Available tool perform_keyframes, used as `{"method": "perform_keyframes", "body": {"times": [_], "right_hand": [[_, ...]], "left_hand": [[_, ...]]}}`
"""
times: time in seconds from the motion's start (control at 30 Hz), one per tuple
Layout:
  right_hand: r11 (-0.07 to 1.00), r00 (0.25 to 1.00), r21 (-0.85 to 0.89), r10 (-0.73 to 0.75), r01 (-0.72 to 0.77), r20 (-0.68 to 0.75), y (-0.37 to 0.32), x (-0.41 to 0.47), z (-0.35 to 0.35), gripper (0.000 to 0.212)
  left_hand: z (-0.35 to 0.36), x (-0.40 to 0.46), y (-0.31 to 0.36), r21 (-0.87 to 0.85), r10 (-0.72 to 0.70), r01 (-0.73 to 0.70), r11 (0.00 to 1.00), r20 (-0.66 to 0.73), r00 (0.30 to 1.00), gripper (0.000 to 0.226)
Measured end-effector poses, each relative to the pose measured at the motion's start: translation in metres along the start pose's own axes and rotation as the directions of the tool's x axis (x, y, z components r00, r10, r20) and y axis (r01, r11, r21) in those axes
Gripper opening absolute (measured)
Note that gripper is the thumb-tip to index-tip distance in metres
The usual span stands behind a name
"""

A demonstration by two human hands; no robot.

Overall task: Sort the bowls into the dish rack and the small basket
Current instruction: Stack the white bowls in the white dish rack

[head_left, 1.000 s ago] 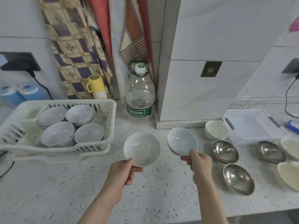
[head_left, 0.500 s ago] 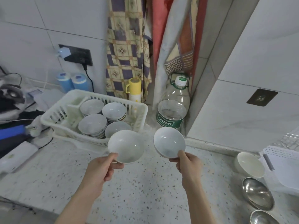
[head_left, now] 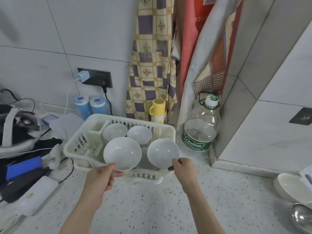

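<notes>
The left hand [head_left: 101,177] pinches the rim of a white bowl [head_left: 122,153], and the right hand [head_left: 183,168] pinches a second white bowl [head_left: 163,153] just beside it. Both bowls hang over the near edge of the dish rack [head_left: 76,146], whose stacked bowls [head_left: 115,132] sit just beyond the hands.

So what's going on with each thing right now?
Left hand: pinching a white bowl by its rim.
Right hand: pinching another white bowl.
Dish rack: holds stacked bowls.
Water bottle: upright, capped.
Yellow flask: upright, lid on.
Cream bowl: on the counter, empty.
</notes>
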State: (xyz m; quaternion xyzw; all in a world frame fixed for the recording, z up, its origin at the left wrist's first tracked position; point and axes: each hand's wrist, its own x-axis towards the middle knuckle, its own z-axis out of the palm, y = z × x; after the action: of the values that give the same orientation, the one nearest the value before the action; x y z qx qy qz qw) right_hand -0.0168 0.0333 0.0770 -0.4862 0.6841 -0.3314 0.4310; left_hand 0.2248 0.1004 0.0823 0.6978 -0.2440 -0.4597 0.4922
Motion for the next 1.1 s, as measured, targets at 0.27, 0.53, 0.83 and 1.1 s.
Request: {"method": "perform_keyframes", "body": {"times": [0.27, 0.53, 0.83, 1.1], "right_hand": [[0.988, 0.996, -0.154, -0.011, -0.003, -0.092, -0.017, 0.017, 0.057, 0.015], [0.940, 0.996, -0.335, 0.040, -0.067, -0.085, -0.015, 0.030, 0.069, 0.027], [0.870, 0.986, -0.471, 0.165, -0.144, 0.003, -0.018, 0.035, 0.069, 0.029], [0.709, 0.990, -0.692, 0.125, -0.136, -0.066, -0.023, 0.035, 0.080, 0.027]], "left_hand": [[-0.029, 0.066, 0.018, -0.005, 0.059, -0.059, 0.998, 0.084, 0.995, 0.026], [-0.020, 0.118, 0.020, 0.002, 0.088, -0.089, 0.996, 0.152, 0.985, 0.030], [-0.010, 0.143, 0.001, -0.023, 0.031, -0.026, 0.999, 0.236, 0.971, 0.027], [-0.012, 0.147, -0.001, -0.095, 0.045, -0.017, 0.995, 0.296, 0.954, 0.029]]}}
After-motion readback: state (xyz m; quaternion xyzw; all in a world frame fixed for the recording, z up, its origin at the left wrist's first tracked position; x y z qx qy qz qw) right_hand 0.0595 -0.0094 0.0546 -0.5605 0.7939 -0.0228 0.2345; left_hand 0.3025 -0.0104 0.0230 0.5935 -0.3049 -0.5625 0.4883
